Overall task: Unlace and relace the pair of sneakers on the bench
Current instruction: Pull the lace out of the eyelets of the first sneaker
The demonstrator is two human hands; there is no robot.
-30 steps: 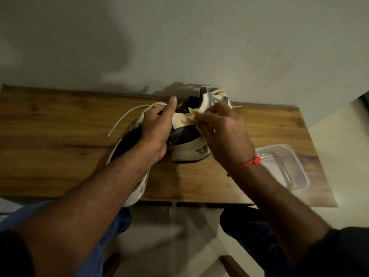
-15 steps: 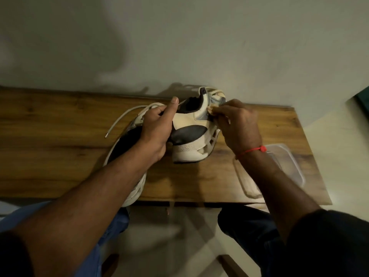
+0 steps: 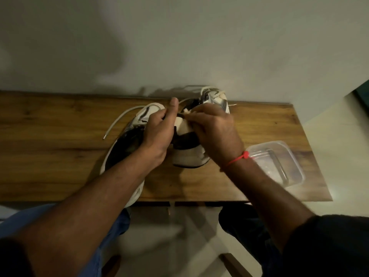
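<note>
Right fingers: my right hand (image 3: pixel 216 134) curls over the collar of the right sneaker (image 3: pixel 189 154), fingertips pinched together on a pale bit at the collar's edge; whether that bit is lace or lining I cannot tell.
Left fingers: my left hand (image 3: pixel 158 134) curls against the same shoe's inner side, thumb straight and pointing up toward the wall; its fingertips are hidden, so I cannot tell exactly what they hold.
Right sneaker: white and dark, upright on the wooden bench (image 3: pixel 50 148), heel toward me, toe near the wall, held between both hands.
Left sneaker: the left sneaker (image 3: pixel 127 144) lies just beside the first, under my left forearm, its heel end overhanging the bench's near edge.
Loose lace: a white shoelace (image 3: pixel 115 124) runs out of the left sneaker's toe end and curves over the wood to my left, tip resting on the bench.
Wrist: a red thread bracelet (image 3: pixel 238 158) circles my right wrist.
Container: a clear plastic container (image 3: pixel 279 162) sits on the bench's right end, near my right forearm.
Below: my knees show under the bench's near edge.
</note>
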